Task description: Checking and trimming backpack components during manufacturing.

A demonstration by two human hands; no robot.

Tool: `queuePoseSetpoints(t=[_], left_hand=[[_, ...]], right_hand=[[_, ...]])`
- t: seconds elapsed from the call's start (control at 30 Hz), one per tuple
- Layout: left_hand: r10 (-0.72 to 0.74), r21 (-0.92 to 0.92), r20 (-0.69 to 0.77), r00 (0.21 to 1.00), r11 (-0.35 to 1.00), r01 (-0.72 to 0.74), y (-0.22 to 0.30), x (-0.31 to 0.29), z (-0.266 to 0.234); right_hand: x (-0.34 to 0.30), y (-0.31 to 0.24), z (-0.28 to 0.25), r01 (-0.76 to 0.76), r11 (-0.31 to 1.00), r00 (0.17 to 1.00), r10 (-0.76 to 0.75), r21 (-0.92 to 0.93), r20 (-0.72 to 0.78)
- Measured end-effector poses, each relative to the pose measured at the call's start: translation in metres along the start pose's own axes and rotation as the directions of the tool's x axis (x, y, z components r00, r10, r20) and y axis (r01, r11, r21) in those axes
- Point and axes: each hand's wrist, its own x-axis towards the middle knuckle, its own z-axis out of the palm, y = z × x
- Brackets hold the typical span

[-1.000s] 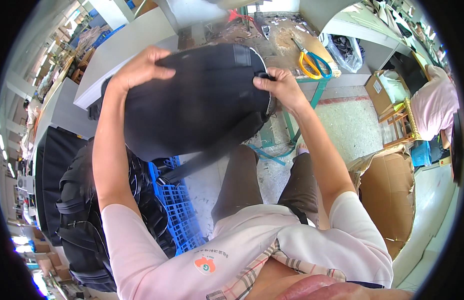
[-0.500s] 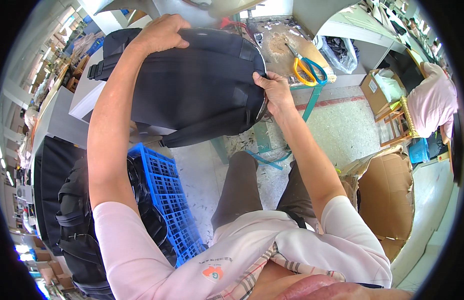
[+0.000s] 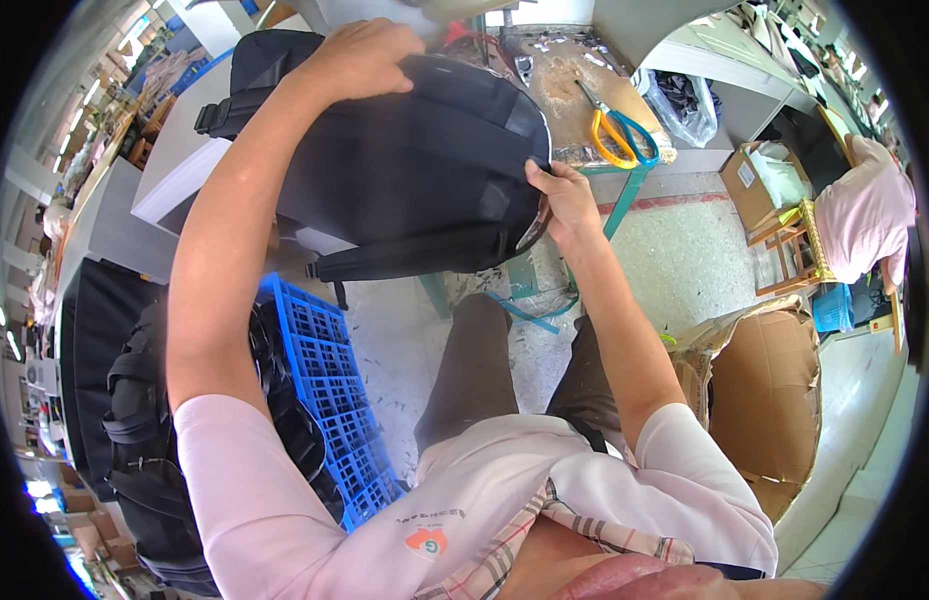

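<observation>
A black backpack panel with straps and buckles [image 3: 404, 175] lies across the work surface in front of me. My left hand [image 3: 369, 60] grips its far edge, fingers bent over the rim and partly hidden. At the right end, my right hand [image 3: 566, 198] pinches the curved, pale-trimmed edge between thumb and fingers. Just beyond that hand, scissors [image 3: 616, 135] with one orange and one blue handle loop lie on the worn board [image 3: 564, 80].
A blue plastic crate [image 3: 329, 400] stands at my left, beside stacked black bags [image 3: 149, 450]. To the right are an open cardboard box [image 3: 764, 395] and a person in a pink top [image 3: 864, 215] by a wooden chair. A clear plastic bag [image 3: 684, 105] hangs near the board.
The black backpack panel has shifted a little to the right, with both my hands still on it. My left hand has slid along with the far edge.
</observation>
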Motion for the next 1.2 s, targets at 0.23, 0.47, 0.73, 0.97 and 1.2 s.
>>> queuePoseSetpoints(t=[0.23, 0.47, 0.73, 0.97, 1.2], left_hand=[[-0.050, -0.470, 0.167, 0.985, 0.874, 0.124, 0.032, -0.132, 0.019], [-0.695, -0.669, 0.532, 0.483, 0.005, 0.744, 0.056, -0.230, 0.034], [-0.703, -0.660, 0.685, 0.191, -0.488, 0.571, 0.105, -0.196, 0.058], [-0.459, -0.641, 0.767, 0.447, -0.578, 0.505, 0.131, -0.182, 0.048], [-0.632, -0.673, 0.416, 0.654, 0.269, 0.689, 0.027, -0.196, 0.060]], right_hand=[[-0.029, 0.005, -0.004, 0.371, 0.558, 0.925, -0.295, -0.742, 0.241], [-0.165, 0.007, 0.103, 0.678, 0.562, 0.568, 0.007, -0.474, 0.823], [-0.198, 0.062, 0.105, 0.585, 0.434, 0.745, 0.046, -0.685, 0.666], [-0.178, 0.057, 0.070, 0.424, 0.553, 0.893, -0.126, -0.717, 0.431], [-0.137, -0.024, 0.021, 0.032, 0.930, 0.859, 0.162, -0.366, 0.486]])
